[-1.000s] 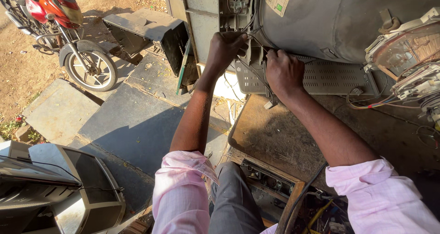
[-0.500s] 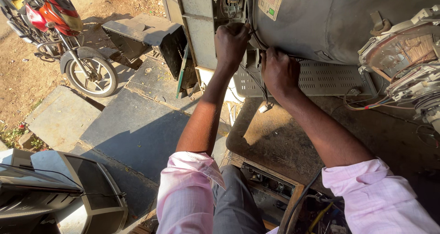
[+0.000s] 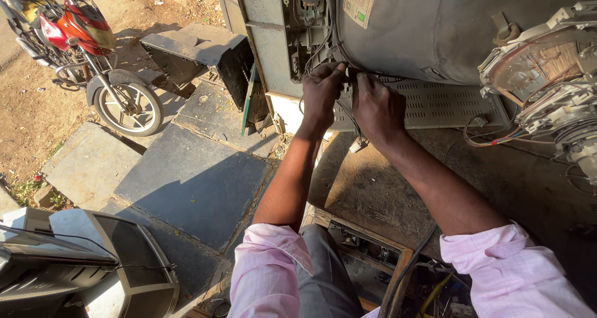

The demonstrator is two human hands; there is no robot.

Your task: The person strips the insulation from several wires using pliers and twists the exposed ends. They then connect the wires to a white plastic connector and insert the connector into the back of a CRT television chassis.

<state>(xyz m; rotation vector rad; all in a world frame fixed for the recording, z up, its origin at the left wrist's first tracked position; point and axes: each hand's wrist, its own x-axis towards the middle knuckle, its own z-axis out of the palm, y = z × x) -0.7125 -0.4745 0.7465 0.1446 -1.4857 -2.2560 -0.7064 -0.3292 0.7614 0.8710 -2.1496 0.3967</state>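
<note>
Both hands are up at the back of the opened television, right where the grey picture tube bulges out over the perforated metal plate. The left hand is curled tight, fingers closed around a bunch of thin dark wires that run up toward the circuit parts above it. The right hand sits just beside it, almost knuckle to knuckle, fingers bent in and pinching at the same bundle; exactly what it grips is hidden behind the knuckles, so I can't tell more than that. A loose wire with a small white plug dangles below the two hands, over the dusty wooden bench the set stands on. Off to the right the tube's neck sticks out, wrapped in copper coils with coloured leads trailing from it. Pink sleeves are rolled back on both arms. Down on the stone paving to the left there's an empty black television shell, and past it a red motorbike parked on the dirt. Another old set, grey and boxy, stands in the near left corner.
</note>
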